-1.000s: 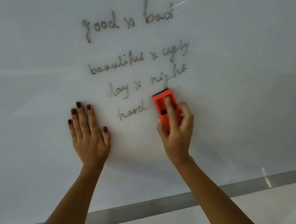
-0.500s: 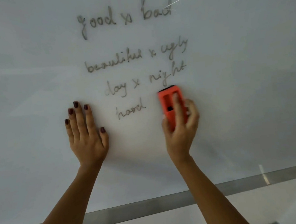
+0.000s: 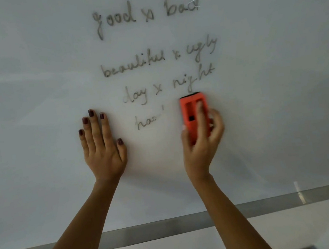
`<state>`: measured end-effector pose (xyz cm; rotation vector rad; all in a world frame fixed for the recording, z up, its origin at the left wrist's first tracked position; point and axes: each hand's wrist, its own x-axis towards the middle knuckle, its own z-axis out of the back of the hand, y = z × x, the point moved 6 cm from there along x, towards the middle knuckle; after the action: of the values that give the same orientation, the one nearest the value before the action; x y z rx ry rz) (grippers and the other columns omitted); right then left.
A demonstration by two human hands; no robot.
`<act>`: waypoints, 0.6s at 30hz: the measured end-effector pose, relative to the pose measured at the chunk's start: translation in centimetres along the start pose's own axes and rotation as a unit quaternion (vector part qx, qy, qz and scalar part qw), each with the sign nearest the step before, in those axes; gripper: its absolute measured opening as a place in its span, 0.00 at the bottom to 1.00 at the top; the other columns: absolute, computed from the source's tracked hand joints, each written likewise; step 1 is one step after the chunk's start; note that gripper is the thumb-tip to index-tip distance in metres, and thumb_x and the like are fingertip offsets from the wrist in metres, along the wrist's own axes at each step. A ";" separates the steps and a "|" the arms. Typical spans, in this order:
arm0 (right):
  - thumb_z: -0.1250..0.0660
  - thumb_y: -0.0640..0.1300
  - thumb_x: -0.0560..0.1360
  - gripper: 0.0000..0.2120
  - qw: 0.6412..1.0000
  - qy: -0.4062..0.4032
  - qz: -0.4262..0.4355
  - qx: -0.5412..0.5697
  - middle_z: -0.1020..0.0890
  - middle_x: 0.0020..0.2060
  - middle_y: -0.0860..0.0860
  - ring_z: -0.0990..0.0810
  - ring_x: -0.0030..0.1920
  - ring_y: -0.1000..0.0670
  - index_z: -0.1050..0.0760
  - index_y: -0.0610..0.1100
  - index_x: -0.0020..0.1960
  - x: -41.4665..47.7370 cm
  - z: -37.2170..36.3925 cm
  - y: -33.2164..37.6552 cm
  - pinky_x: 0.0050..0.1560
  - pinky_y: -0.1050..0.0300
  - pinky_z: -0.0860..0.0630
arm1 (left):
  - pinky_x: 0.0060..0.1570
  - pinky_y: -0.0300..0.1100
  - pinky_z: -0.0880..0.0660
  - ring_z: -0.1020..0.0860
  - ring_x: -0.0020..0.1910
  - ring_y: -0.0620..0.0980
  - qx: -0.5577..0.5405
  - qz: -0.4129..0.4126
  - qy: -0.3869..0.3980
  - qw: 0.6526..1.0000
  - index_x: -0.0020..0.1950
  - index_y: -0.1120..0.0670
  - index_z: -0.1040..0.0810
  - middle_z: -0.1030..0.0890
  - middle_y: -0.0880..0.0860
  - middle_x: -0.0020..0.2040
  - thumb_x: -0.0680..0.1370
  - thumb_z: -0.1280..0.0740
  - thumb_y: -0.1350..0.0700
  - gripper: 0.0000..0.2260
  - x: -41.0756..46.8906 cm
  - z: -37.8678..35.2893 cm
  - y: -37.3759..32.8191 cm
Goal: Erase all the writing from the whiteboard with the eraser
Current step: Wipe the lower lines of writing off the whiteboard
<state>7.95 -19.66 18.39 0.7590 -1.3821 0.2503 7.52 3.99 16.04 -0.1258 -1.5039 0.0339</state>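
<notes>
The eraser (image 3: 194,115) is held upright against the whiteboard (image 3: 278,92), just below the word "night" and to the right of the lowest line of writing. The right hand (image 3: 202,140) is closed around its lower half: the thumb is seen on the left edge, one finger is laid along the orange back, and the others are wrapped round the right edge. The hand is blurred, so finer detail of the grip cannot be told.

The left hand (image 3: 101,147) is laid flat on the board, fingers spread slightly, with nothing held. It is well left of the eraser, with the partly wiped word between them.

Handling, judged: the eraser is taken to be light and rigid, a moulded plastic shell with a dark pad showing at its top edge. The recessed windows in the back offer purchase for a fingertip. A hold by the long sides, with pressure from the finger on the back, is judged suitable. The board is glossy, so little drag is expected.

Writing read, top to bottom:
- "good x bad"
- "beautiful x ugly"
- "day x night"
- a remnant, roughly "har", with a stray upright stroke beside it.

No brand or label is legible on the eraser.
</notes>
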 end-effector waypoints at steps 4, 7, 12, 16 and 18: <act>0.36 0.47 0.80 0.24 0.996 -0.033 -0.074 0.024 0.34 0.68 0.44 0.29 0.64 0.42 0.31 0.39 0.74 -0.7 -0.8 1.9 0.62 0.44 0.26 | 0.80 0.52 0.50 0.50 0.81 0.54 -0.001 0.002 -0.004 1.000 0.81 0.60 0.47 0.38 0.64 0.77 0.82 0.50 0.55 0.27 0.0 0.1 -0.1; 0.37 0.48 0.82 0.23 0.984 0.103 0.144 -0.002 0.34 0.70 0.46 0.27 0.63 0.44 0.33 0.44 0.75 -3.4 -3.0 5.5 0.64 0.47 0.27 | 0.80 0.52 0.50 0.50 0.81 0.54 -0.005 0.003 -0.005 1.000 0.81 0.60 0.46 0.38 0.64 0.77 0.82 0.49 0.55 0.27 -0.1 0.1 0.0; 0.37 0.47 0.83 0.21 0.956 0.126 0.264 -0.032 0.34 0.70 0.48 0.26 0.59 0.45 0.33 0.48 0.74 -4.0 -3.5 5.6 0.62 0.48 0.26 | 0.80 0.52 0.49 0.50 0.81 0.54 -0.009 0.000 -0.004 1.000 0.81 0.60 0.47 0.38 0.64 0.78 0.81 0.48 0.56 0.28 -0.1 0.1 0.0; 0.35 0.46 0.80 0.23 0.999 -0.003 -0.038 0.022 0.32 0.68 0.45 0.30 0.65 0.45 0.31 0.42 0.74 -2.4 -1.7 2.8 0.64 0.45 0.27 | 0.80 0.52 0.49 0.50 0.81 0.54 -0.005 0.002 -0.007 1.000 0.81 0.60 0.46 0.37 0.64 0.77 0.82 0.51 0.55 0.27 -0.1 0.0 -0.1; 0.36 0.46 0.80 0.24 0.997 -0.003 -0.070 0.030 0.33 0.68 0.44 0.29 0.66 0.44 0.31 0.41 0.74 -3.0 -1.9 3.6 0.65 0.46 0.28 | 0.80 0.52 0.49 0.50 0.81 0.54 -0.003 0.003 -0.007 1.000 0.81 0.60 0.46 0.38 0.64 0.77 0.82 0.51 0.55 0.26 -0.1 0.0 0.0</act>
<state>6.72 -15.04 16.81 0.9035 -1.3255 0.1798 7.50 3.97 15.92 -0.1344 -1.5171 0.0351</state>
